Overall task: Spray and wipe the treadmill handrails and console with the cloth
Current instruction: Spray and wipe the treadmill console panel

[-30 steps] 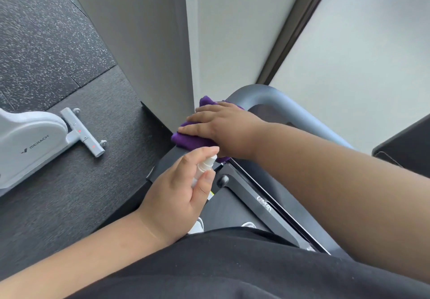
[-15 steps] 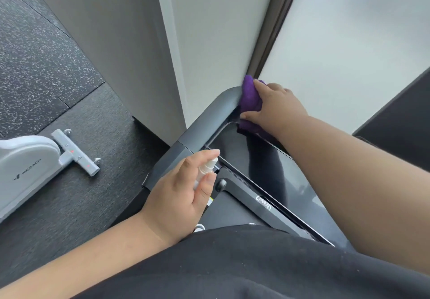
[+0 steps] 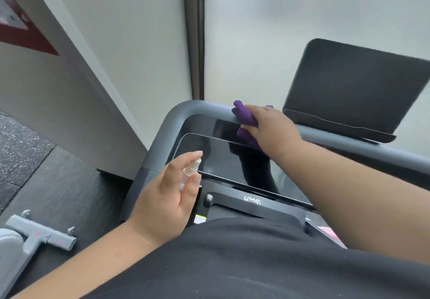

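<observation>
Purple cloth (image 3: 245, 118) was bunched up on the treadmill's front handrail (image 3: 197, 110), right where the rail met the glossy black console (image 3: 223, 156), a bit left of the tablet stand (image 3: 353, 89). The right hand (image 3: 272, 128) had its grip clamped over the cloth, pressing it onto the rail. The left hand (image 3: 162, 201) was lower down, near the console's left edge, grip wrapped round a small white spray bottle (image 3: 189, 173) with the nozzle poking up between thumb and fingers. Off to the left on the dark floor (image 3: 58, 189) sat the grey foot of some other machine (image 3: 44, 236).
</observation>
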Demonstrator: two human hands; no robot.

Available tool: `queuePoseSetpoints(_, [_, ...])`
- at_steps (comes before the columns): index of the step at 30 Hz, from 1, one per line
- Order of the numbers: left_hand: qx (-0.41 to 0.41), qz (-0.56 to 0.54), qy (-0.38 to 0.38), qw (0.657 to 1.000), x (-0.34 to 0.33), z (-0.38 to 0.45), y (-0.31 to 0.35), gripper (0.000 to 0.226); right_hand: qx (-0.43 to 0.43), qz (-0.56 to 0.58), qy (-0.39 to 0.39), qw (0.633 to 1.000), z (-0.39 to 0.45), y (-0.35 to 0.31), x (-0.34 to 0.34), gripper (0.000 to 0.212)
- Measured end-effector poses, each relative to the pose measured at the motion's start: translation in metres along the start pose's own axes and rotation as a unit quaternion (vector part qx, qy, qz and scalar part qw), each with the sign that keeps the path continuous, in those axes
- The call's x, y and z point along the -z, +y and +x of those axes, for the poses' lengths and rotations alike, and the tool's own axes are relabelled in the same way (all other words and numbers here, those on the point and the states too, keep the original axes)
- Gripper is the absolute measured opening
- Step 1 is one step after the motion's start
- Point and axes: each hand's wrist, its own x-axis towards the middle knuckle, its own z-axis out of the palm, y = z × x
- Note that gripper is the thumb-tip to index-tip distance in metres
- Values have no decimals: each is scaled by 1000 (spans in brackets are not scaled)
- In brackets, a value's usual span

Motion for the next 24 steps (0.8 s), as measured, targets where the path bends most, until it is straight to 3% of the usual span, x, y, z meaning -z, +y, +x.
queuePoseSetpoints(7, [-60, -39, -71, 995, -29, 20, 5, 38, 42, 22, 21, 999, -78, -11, 2, 54])
queuePoseSetpoints(12, [-76, -28, -128, 988, -50, 39, 27, 38, 12, -7, 55, 998, -76, 18, 16, 58])
queuePoseSetpoints(17, [-81, -9, -136, 987, -74, 64, 52, 37, 11, -22, 94, 995, -58, 53, 18, 57])
queuePoseSetpoints(22, [-53, -41, -144, 987, -110, 66, 69, 36, 30, -134, 1, 990, -34, 75, -4, 66])
queuePoseSetpoints(24, [-42, -36, -151, 987, -124, 67, 77, 37, 53, -140, 1, 989, -37, 91, -8, 65])
